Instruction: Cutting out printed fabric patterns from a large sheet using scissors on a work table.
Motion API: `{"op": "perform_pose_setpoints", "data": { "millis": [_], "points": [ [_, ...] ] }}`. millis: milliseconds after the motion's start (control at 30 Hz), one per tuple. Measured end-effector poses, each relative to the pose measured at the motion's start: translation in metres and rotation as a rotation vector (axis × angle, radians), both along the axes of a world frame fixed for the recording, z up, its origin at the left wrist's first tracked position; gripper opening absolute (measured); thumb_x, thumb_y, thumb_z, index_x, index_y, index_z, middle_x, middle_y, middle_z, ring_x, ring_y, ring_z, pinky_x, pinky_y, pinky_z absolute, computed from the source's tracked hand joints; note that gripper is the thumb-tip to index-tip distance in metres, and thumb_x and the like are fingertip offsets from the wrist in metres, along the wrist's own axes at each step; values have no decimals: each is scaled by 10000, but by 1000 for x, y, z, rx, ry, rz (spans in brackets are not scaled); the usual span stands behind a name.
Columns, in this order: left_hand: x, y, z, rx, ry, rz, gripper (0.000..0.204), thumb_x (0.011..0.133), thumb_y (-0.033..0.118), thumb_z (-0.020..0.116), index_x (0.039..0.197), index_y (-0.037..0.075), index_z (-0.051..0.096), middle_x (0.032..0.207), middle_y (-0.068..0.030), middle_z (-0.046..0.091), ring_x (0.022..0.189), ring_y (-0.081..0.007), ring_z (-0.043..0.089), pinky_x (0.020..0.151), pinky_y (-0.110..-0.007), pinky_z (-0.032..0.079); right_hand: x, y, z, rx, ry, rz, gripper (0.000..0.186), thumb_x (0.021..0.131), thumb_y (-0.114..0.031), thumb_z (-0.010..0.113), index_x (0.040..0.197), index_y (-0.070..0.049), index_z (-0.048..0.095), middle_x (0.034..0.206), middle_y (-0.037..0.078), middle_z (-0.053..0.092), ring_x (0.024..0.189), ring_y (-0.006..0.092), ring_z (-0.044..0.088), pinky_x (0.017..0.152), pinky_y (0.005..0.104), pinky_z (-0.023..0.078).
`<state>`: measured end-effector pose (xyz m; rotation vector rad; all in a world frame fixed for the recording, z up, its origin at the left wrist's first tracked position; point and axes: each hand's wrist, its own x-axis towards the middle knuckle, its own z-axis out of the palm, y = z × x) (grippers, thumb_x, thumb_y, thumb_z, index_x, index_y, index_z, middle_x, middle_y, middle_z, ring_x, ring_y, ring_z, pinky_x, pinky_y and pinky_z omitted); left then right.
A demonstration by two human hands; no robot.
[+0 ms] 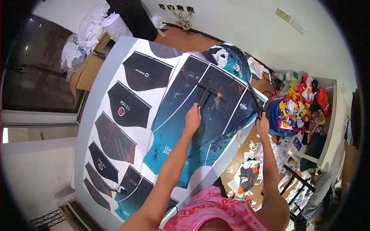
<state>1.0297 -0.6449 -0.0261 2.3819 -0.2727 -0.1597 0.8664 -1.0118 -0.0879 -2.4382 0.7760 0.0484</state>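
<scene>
Clearly, most of the lettering sits on the big printed sheet (219, 119), spread in the middle of the table (225, 158). It carries a small outlined label near its twelve o'clock end, a pale teal badge towards three o'clock and upside-down white letters towards seven. The sheet fades from speckled black, flecked with orange, to bright teal dots, with white lines dividing it.

From eleven round to eight o'clock runs a column of six smaller dark pieces (129, 104): the first has white lettering beside a ring-shaped logo, two bear white lettering with a red round badge, and the third shows red slanted stripes.

Near the centre, the left hand (192, 118) grips the handle of a black T-shaped tool (206, 92), its crossbar over the sheet. At three o'clock, the right hand (263, 124) is closed around a black-handled tool (259, 109) at the sheet's edge; its exact kind is unclear.

Beyond, also at three, is one heap of colourful cloth (295, 111); white scraps (269, 154) lie at four. Two socket plates (283, 15) are at half past one.
</scene>
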Motion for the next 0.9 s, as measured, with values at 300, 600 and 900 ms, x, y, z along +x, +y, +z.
{"op": "perform_pose_setpoints", "data": {
  "millis": [300, 600, 900],
  "points": [
    [25, -1, -25, 149, 51, -28, 134, 1001, 153, 486, 1018, 19, 490, 881, -298, 645, 850, -514, 620, 718, -587, 477, 26, 33, 13, 116, -348, -137, 348, 950, -247, 621, 1211, -42, 514, 956, 276, 664, 884, 483, 646, 753, 505, 510],
    [1, 72, 1, 59, -100, 13, 190, 1021, 171, 489, 1109, 13, 548, 880, -289, 649, 828, -490, 629, 700, -531, 483, -3, 20, -7, -75, -158, -124, 325, 853, -147, 595, 1152, -32, 538, 980, 265, 656, 894, 472, 639, 758, 548, 497],
    [-83, 190, 11, 73, -117, 414, 204, 1024, 181, 491, 1143, 29, 559, 909, -275, 653, 835, -474, 635, 690, -519, 482, -53, 64, 31, 12, -86, -233, 349, 861, -56, 567, 1198, 31, 586, 1050, 277, 665, 958, 448, 644, 825, 449, 507]
  ]
}}
